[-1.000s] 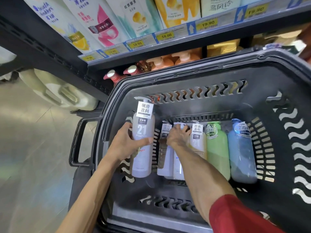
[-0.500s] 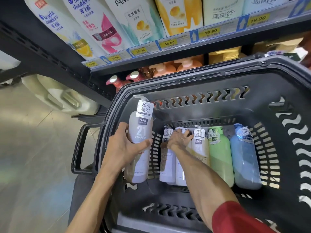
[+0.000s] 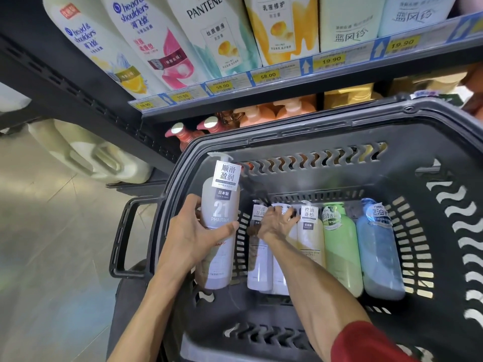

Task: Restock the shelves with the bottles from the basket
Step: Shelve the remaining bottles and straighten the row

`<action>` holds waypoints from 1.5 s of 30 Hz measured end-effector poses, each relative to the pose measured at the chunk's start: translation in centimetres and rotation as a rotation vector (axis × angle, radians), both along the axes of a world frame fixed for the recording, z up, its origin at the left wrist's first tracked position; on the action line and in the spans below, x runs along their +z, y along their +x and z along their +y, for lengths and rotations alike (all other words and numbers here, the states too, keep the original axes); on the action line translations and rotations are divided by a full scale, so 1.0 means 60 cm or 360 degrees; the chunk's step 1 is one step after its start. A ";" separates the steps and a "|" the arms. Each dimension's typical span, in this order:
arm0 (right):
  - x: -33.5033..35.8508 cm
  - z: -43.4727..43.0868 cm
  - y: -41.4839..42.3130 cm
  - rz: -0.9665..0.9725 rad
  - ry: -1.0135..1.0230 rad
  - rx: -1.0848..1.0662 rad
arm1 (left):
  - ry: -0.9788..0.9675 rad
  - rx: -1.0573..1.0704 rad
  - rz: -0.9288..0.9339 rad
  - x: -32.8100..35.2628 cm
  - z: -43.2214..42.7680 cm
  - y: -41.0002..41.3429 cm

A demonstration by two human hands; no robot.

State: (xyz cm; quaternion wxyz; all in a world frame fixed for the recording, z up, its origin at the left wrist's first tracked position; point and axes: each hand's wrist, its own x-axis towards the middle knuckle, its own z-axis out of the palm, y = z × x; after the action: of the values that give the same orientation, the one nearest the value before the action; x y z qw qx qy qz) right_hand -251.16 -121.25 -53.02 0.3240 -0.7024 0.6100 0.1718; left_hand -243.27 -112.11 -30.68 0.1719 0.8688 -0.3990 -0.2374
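Hands stay clamped apart: left hand (image 3: 194,231) has raised the tall pale-grey plastic pump bottle (image 3: 220,212) to the left rim of the black plastic basket (image 3: 313,126), nearly out for shelving; right hand (image 3: 277,222) still grips a white pump bottle (image 3: 279,280) inside.

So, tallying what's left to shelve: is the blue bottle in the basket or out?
In. The blue bottle sits inside the basket, rightmost, next to the green bottle.
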 end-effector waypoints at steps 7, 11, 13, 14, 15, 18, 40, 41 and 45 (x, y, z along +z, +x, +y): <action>0.019 0.010 -0.027 -0.0277 -0.0109 -0.0017 | 0.0017 0.0000 0.0021 0.003 0.000 -0.003; 0.032 0.022 -0.048 -0.0456 -0.0165 -0.0096 | 0.0018 0.0009 0.0051 0.009 0.000 -0.004; 0.036 0.023 -0.065 -0.0578 -0.0132 -0.0156 | 0.0026 0.0001 0.0069 0.010 0.001 -0.004; 0.039 0.022 -0.076 -0.0668 -0.0074 -0.0227 | 0.0032 -0.0008 0.0072 0.011 0.001 -0.004; 0.041 0.021 -0.086 -0.0768 -0.0009 -0.0305 | 0.0034 -0.0017 0.0076 0.012 0.001 -0.005; 0.048 0.019 -0.102 -0.1133 0.0138 -0.0601 | 0.0042 -0.0031 0.0098 0.014 0.002 -0.004; 0.224 -0.080 -0.279 -0.1555 0.0001 -0.0987 | -0.0110 -0.0208 0.0425 -0.014 -0.023 -0.011; 0.237 -0.079 -0.286 -0.1590 0.0002 -0.1021 | -0.0125 -0.0204 0.0452 -0.013 -0.026 -0.010; 0.294 -0.080 -0.300 -0.1661 -0.0009 -0.1010 | -0.0190 -0.0193 0.0591 -0.004 -0.036 -0.007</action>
State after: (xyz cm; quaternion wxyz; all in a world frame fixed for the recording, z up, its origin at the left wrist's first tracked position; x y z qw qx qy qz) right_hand -269.16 -126.03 -35.35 0.6135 -0.4787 0.5508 -0.3017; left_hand -243.66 -114.26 -30.94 0.2790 0.7728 -0.4254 -0.3794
